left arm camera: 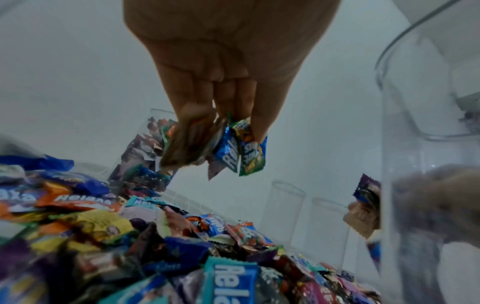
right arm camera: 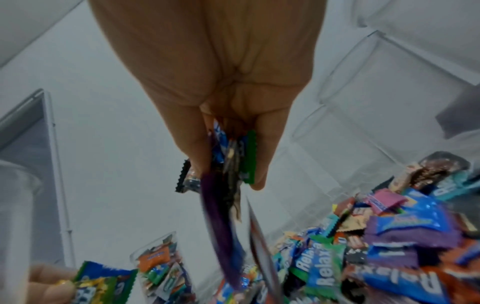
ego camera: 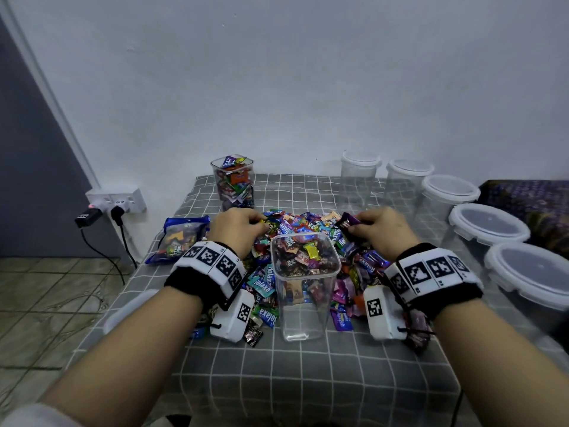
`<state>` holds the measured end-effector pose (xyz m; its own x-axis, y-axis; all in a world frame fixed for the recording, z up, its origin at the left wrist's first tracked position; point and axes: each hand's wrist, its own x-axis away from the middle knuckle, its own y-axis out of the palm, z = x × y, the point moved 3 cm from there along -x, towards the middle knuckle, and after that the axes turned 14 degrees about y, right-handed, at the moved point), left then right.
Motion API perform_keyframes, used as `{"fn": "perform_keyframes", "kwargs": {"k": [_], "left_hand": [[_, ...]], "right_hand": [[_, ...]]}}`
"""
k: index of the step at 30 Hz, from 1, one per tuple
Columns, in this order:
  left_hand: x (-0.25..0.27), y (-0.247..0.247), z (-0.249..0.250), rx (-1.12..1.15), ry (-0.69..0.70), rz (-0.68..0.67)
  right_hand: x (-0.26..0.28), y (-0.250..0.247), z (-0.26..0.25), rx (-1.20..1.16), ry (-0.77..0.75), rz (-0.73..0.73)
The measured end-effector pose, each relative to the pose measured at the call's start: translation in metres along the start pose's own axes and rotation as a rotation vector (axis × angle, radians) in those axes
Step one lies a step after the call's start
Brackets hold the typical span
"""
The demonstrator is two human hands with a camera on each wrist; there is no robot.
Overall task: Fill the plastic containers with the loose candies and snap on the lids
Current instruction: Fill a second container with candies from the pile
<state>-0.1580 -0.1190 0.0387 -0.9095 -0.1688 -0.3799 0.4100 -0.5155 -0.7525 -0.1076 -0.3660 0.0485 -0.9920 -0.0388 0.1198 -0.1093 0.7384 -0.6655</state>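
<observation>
Both hands pinching wrapped candies over the pile.
Left hand (ego camera: 237,229) and right hand (ego camera: 381,231) each grip several wrappers above the multicoloured loose candy heap (ego camera: 308,224); tall clear square plastic container (ego camera: 304,285), part-filled, lidless, stands upright between the wrists.

Both hands are over the candy pile (ego camera: 295,238), left hand (ego camera: 238,228) and right hand (ego camera: 383,229), with the open container (ego camera: 304,272) standing right between the wrists, so moving inward means going up over its rim. Past the left hand stands a full container (ego camera: 234,183); a snack bag (ego camera: 178,238) lies to its outer side. A row of lidded tubs (ego camera: 489,223) blocks the right hand's outer side. The surface (ego camera: 308,380) is bare nearer than the wrists.
</observation>
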Motion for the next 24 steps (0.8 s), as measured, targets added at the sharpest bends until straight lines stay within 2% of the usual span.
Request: {"fn": "perform_keyframes", "kwargs": {"k": [2, 5, 10, 17, 24], "left_hand": [[0.001, 0.002, 0.002, 0.036, 0.008, -0.002], [0.003, 0.003, 0.005, 0.082, 0.010, 0.028], [0.007, -0.001, 0.012, 0.149, 0.018, 0.056], [0.009, -0.011, 0.020, 0.320, 0.019, 0.115], [0.010, -0.012, 0.021, 0.425, 0.011, 0.143]], "right_hand": [[0.002, -0.002, -0.003, -0.060, -0.006, -0.010], [0.006, -0.003, -0.008, -0.032, -0.061, 0.022], [0.017, -0.007, -0.023, -0.161, -0.148, 0.010], [0.048, -0.005, -0.046, -0.240, -0.293, -0.126], [0.067, 0.011, -0.047, -0.213, -0.350, -0.204]]}}
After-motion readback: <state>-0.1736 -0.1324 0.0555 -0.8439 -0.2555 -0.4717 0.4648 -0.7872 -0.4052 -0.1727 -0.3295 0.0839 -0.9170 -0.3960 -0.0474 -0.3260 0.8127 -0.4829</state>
